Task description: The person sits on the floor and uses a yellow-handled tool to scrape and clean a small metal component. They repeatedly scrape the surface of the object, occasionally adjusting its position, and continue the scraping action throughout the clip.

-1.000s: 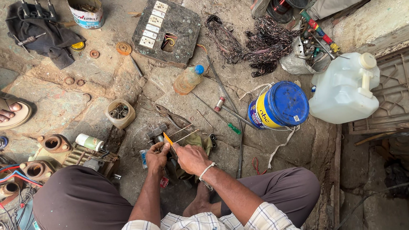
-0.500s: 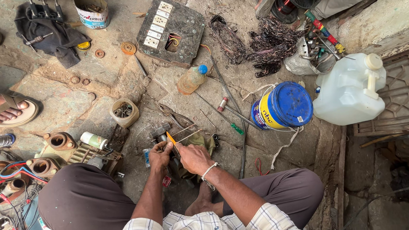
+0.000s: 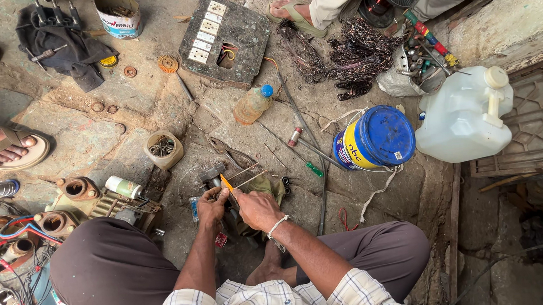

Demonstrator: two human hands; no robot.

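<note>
Rough stone floor (image 3: pixel 94 129) all around, cluttered with workshop bits, and the person is squatting right in the middle of it. Left hand (image 3: pixel 211 208) is curled shut around a small grey metal part (image 3: pixel 212 174), which sits on the floor right at the centre bottom, just past the knuckles. Right hand (image 3: pixel 257 210) is closed too, pinching a thin orange tool (image 3: pixel 226 183) that pokes out toward 11 o'clock, its tip right by that metal part. A greenish rag (image 3: pixel 262 186) lies just under the right hand. Blue-lidded bucket (image 3: pixel 374 138) sits out at 2 o'clock from the hands, with a white plastic jug (image 3: pixel 464 117) beside it further right. Plastic bottle (image 3: pixel 251 105) with a blue cap is at 12 o'clock, and a dusty switch board (image 3: pixel 225 33) beyond that. Small tin of screws (image 3: pixel 163 149) at 10 o'clock. Someone else's sandalled foot (image 3: pixel 4 145) shows at the left edge.
</note>
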